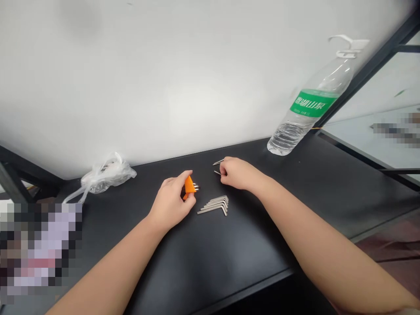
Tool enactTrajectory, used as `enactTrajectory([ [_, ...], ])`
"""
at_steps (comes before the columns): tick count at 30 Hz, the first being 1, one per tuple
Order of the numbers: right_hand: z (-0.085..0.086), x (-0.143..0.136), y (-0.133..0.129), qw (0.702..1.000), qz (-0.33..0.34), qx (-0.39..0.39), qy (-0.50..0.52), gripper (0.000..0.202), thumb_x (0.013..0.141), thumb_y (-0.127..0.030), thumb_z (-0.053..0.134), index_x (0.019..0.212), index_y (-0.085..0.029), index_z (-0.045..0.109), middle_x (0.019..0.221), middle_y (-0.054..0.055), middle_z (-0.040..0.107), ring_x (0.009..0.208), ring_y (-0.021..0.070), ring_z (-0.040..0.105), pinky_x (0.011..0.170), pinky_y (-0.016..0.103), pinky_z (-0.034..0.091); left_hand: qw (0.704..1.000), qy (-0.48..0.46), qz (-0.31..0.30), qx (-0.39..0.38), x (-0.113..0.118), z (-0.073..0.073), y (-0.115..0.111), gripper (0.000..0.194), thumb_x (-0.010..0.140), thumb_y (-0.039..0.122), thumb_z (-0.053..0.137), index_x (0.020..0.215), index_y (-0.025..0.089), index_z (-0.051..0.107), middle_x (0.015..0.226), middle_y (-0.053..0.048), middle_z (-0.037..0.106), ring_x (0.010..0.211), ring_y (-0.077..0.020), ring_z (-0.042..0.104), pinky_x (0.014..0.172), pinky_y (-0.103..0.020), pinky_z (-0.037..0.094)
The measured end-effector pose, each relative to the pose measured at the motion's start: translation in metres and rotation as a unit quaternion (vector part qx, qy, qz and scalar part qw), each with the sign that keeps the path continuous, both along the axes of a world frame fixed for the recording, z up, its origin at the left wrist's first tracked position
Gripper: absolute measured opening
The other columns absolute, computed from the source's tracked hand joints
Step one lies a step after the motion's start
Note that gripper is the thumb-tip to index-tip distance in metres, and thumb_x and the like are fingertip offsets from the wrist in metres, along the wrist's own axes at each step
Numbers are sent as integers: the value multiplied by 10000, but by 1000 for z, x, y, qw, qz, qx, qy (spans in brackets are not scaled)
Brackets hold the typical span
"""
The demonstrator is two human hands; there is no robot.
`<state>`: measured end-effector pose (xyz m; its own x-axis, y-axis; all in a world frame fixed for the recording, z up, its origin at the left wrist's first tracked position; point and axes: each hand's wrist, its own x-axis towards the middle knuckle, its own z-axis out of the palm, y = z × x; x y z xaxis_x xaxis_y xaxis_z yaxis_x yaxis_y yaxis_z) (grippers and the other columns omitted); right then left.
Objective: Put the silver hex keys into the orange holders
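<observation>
Pinched in my left hand [173, 200] is an orange holder [189, 185] with several metal tips sticking out of its right side. My right hand [235, 172] is closed at the back centre of the black table [183, 271], its fingertips on a thin metal piece [217, 173]. A second slim metal piece [218, 162] shows just above those fingers; whether it is held or lies on the table, I cannot tell. Between and in front of my hands, several silver L-shaped hex keys [215, 204] lie side by side in a row.
A large water bottle [313, 103] with a green label stands at the back right near a dark metal frame [367, 70]. At the back left lies a clear plastic bag [110, 174]. A white wall [197, 78] rises behind the table.
</observation>
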<state>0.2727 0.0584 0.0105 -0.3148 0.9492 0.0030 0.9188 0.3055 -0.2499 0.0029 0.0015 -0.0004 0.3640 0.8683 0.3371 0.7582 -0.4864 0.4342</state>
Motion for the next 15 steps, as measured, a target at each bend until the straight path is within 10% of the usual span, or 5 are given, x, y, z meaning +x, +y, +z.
enactTrajectory([
  [15, 24, -28, -32, 954, 216, 52, 201, 121, 978, -155, 573, 928, -197, 675, 899, 25, 619, 804, 154, 570, 718, 285, 420, 999, 14, -22, 31, 2, 1, 2, 586, 847, 189, 651, 1419, 246, 533, 944, 2, 747, 931, -218, 715, 961, -393, 559],
])
